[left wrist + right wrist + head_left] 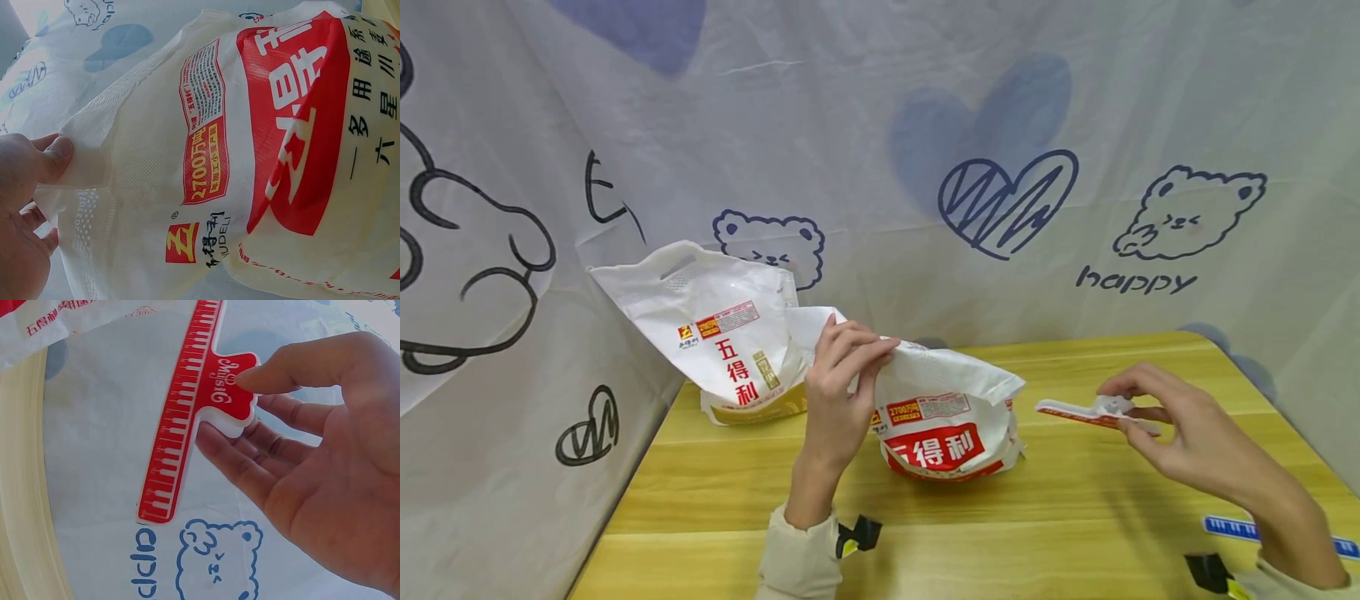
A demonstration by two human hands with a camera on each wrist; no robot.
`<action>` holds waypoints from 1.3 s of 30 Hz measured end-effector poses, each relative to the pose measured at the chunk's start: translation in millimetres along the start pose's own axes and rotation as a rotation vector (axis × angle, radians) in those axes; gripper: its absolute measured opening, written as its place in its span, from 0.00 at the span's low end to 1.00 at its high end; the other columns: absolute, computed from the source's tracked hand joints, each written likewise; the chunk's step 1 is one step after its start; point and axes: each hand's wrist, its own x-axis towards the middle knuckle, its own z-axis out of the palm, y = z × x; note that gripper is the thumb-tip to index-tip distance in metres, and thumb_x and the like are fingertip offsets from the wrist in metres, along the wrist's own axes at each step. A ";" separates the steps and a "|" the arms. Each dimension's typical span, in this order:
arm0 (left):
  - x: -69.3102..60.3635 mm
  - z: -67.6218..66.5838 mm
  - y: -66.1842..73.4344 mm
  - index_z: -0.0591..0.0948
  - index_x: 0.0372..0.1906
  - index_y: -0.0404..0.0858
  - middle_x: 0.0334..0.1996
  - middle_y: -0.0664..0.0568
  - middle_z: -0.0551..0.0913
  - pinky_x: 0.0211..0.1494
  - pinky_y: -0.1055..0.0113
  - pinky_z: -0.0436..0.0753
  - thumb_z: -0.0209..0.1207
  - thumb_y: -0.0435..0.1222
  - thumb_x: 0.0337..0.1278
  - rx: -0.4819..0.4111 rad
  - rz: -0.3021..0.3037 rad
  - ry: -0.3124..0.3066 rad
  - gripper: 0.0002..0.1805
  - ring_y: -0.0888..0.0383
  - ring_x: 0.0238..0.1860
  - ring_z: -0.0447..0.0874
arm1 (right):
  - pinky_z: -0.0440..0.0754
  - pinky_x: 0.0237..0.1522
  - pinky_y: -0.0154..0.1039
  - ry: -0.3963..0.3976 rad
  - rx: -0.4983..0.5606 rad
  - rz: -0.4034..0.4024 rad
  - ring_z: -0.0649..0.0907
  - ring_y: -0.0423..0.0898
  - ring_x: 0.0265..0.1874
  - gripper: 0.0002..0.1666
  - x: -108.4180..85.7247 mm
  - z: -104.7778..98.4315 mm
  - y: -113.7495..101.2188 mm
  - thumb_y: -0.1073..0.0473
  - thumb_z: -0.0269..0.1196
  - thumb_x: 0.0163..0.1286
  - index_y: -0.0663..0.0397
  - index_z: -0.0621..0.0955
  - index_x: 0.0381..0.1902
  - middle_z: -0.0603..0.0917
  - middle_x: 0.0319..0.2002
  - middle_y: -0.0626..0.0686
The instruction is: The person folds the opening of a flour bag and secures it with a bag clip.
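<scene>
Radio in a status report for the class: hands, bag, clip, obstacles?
Left hand gripping red-labelled bag by top edge. Right hand holding red-and-white clip, apart from bag. No obstruction visible between; blue strip off right.

Off the right wrist view's top ran the red clip (pixel 194 403); a forearm (pixel 1288 512) masked part of the blue strip (pixel 1231 527)!

Clip (pixel 230 394): "Music" | right bag (pixel 942 410): "五得利", "2700万吨" | left bag (pixel 730 329): "五得利" | backdrop (pixel 857 158): "happy"
</scene>
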 end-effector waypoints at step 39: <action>0.3 -1.3 1.1 0.90 0.41 0.34 0.37 0.47 0.86 0.77 0.43 0.61 0.68 0.22 0.57 -0.006 -0.004 -0.005 0.09 0.47 0.49 0.79 | 0.76 0.47 0.16 0.261 0.077 -0.042 0.76 0.37 0.48 0.26 5.4 6.5 -7.7 0.82 0.66 0.57 0.59 0.81 0.52 0.79 0.50 0.56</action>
